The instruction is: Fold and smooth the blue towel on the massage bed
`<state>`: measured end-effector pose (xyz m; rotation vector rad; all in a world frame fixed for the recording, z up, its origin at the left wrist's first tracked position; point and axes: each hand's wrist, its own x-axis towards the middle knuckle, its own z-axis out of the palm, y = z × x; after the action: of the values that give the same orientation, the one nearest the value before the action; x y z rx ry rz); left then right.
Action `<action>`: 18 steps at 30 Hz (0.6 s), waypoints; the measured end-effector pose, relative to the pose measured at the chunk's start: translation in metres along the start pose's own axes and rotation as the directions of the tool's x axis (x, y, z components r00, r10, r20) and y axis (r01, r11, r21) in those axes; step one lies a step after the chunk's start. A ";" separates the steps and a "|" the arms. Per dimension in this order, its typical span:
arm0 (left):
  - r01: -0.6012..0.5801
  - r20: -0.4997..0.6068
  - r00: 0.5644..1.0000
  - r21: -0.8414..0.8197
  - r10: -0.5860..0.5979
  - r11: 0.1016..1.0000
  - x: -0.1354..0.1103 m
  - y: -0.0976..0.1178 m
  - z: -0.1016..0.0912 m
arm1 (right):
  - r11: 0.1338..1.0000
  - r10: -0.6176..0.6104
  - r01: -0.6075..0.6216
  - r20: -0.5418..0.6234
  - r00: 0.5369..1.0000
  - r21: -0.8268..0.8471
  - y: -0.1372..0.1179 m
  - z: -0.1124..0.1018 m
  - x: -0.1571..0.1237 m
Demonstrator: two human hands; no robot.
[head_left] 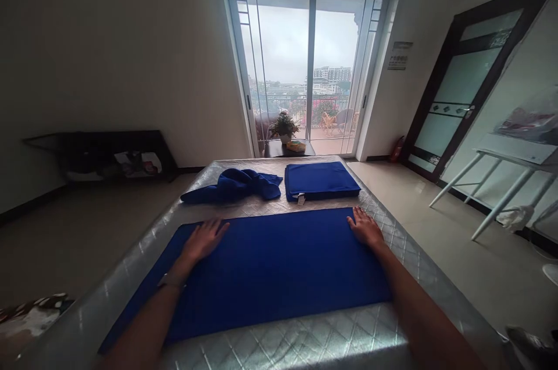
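A blue cloth (pixel 279 268) lies spread flat across the quilted, silvery mattress (pixel 305 335). My left hand (pixel 206 237) rests on its far left part, palm down with the fingers stretched out. On the far right corner lies my right hand (pixel 365 226), also flat with fingers spread. Just beyond, a neat stack of folded blue cloth (pixel 322 178) with a small white tag sits on the mattress. Left of that stack is a crumpled blue cloth (pixel 239 185), touched by neither hand.
Behind the mattress stands a small dark table (pixel 272 150) with a potted plant (pixel 285 126). Sliding glass doors (pixel 311 68) are at the back. A dark cabinet (pixel 113 155) is at left; a white stand (pixel 518 152) with a plastic bag (pixel 534 117) is at right.
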<state>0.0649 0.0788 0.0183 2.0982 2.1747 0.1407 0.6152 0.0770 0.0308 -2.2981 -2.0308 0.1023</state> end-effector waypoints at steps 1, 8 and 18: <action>0.038 -0.007 0.999 0.000 -0.038 0.999 0.000 -0.018 -0.002 | 1.000 -0.001 0.001 -0.004 1.000 -0.003 0.000 0.001 0.001; 0.145 -0.101 0.984 0.013 -0.143 0.989 -0.004 -0.060 -0.001 | 0.999 0.007 -0.008 -0.021 1.000 -0.040 -0.001 -0.001 -0.003; 0.161 -0.149 0.976 -0.012 -0.161 0.987 -0.004 -0.053 0.004 | 0.781 -0.460 0.621 -0.615 0.641 0.064 -0.073 -0.092 -0.125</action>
<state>0.0132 0.0733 0.0067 1.9587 2.4186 0.2921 0.5368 -0.0389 0.1299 -1.2372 -2.0880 -0.2968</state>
